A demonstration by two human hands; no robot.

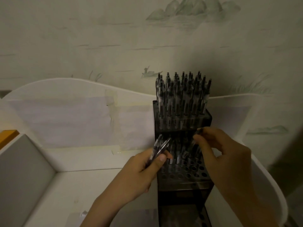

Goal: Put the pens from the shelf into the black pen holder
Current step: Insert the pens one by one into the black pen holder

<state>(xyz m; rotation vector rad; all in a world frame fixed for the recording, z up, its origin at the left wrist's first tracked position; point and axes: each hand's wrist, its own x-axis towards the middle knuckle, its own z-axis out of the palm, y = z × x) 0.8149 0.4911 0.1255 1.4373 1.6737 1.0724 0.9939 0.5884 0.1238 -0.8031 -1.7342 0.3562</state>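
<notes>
No legible writing. Left hand (144, 169) gripped pen bundle (158, 149), fingers curled; right hand (219, 154) pinched one pen (199, 131) over black pen holder (183, 177) middle tier.

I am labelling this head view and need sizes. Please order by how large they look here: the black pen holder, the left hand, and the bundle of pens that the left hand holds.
1. black pen holder, clearly largest.
2. left hand, though it is nearer the camera.
3. bundle of pens, smallest; partly hidden inside the hand.
</notes>
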